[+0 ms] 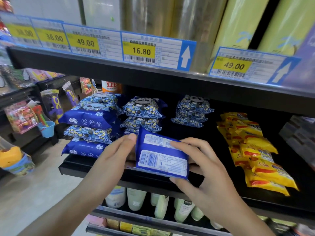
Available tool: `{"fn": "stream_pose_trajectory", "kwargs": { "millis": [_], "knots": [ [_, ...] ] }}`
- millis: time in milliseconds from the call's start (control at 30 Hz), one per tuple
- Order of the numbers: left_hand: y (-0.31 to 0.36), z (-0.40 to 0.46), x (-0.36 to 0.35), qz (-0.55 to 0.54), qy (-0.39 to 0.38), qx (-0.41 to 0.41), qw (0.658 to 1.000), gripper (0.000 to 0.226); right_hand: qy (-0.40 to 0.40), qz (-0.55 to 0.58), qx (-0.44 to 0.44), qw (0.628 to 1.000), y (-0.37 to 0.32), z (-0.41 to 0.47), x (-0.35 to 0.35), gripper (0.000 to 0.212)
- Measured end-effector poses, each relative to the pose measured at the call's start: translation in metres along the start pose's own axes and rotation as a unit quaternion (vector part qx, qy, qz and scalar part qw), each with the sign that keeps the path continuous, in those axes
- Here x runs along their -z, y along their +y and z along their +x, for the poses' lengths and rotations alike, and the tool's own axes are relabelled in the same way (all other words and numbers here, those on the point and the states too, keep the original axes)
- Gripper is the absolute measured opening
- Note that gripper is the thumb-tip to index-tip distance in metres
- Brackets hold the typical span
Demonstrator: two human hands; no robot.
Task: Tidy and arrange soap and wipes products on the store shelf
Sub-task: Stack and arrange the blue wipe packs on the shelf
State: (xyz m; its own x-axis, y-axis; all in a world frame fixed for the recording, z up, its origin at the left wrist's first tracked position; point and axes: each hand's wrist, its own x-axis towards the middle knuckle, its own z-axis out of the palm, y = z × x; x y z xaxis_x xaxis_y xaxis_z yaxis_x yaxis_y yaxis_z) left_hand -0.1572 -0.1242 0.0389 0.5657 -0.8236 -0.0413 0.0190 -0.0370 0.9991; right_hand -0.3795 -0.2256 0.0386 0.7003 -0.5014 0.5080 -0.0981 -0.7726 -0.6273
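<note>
A blue wipes pack is held back side up, barcode showing, just above the front of the black shelf. My left hand grips its left edge, thumb on top. Its right side sits in my right hand, with fingers over the top and the thumb beneath. Behind it stand three stacks of blue panda-print wipes packs: a left stack, a middle stack and a shorter right stack. Yellow packs lie in an overlapping row at the shelf's right.
Price tags line the upper shelf edge, with tall yellow and silver rolls above. White and green bottles stand on the shelf below. Toys hang on a rack at the left across a bare floor aisle.
</note>
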Motion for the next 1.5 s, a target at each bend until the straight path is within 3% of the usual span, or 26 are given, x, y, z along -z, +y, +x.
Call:
{"fn": "stream_pose_trajectory", "kwargs": {
  "millis": [67, 167, 300, 433, 533, 767, 933, 1033, 1233, 1500],
  "knots": [
    [-0.002, -0.001, 0.006, 0.019, -0.007, -0.114, 0.993, 0.030, -0.008, 0.035, -0.024, 0.999, 0.001, 0.000, 0.002, 0.072],
    [-0.007, -0.008, 0.019, 0.069, -0.027, -0.252, 0.965, 0.063, -0.016, 0.083, -0.065, 0.994, -0.002, 0.001, 0.006, 0.069],
    [-0.011, -0.005, 0.021, 0.202, -0.057, -0.328, 0.921, 0.090, -0.034, 0.157, -0.110, 0.981, -0.007, 0.004, 0.007, 0.064],
    [-0.008, -0.010, 0.018, 0.283, -0.070, -0.360, 0.886, 0.087, -0.047, 0.199, -0.142, 0.969, -0.010, 0.005, 0.006, 0.062],
    [-0.007, -0.010, 0.015, 0.242, -0.093, -0.356, 0.898, 0.076, -0.051, 0.218, -0.159, 0.962, -0.011, 0.005, 0.006, 0.062],
    [-0.006, -0.014, 0.016, 0.248, -0.100, -0.366, 0.891, 0.062, -0.073, 0.227, -0.181, 0.954, -0.011, 0.006, 0.007, 0.061],
    [-0.008, -0.019, 0.016, 0.200, -0.102, -0.299, 0.927, 0.055, -0.085, 0.252, -0.200, 0.943, -0.013, 0.008, 0.008, 0.058],
    [-0.011, -0.021, 0.018, 0.160, -0.103, -0.263, 0.946, 0.053, -0.068, 0.248, -0.205, 0.945, -0.015, 0.009, 0.006, 0.049],
    [-0.014, -0.024, 0.018, 0.096, -0.111, -0.224, 0.964, 0.046, -0.041, 0.225, -0.206, 0.951, -0.013, 0.013, -0.007, 0.055],
    [-0.017, -0.025, 0.023, -0.003, -0.125, -0.135, 0.983, 0.039, 0.040, 0.099, -0.146, 0.983, -0.016, 0.015, -0.018, 0.053]
  ]
}}
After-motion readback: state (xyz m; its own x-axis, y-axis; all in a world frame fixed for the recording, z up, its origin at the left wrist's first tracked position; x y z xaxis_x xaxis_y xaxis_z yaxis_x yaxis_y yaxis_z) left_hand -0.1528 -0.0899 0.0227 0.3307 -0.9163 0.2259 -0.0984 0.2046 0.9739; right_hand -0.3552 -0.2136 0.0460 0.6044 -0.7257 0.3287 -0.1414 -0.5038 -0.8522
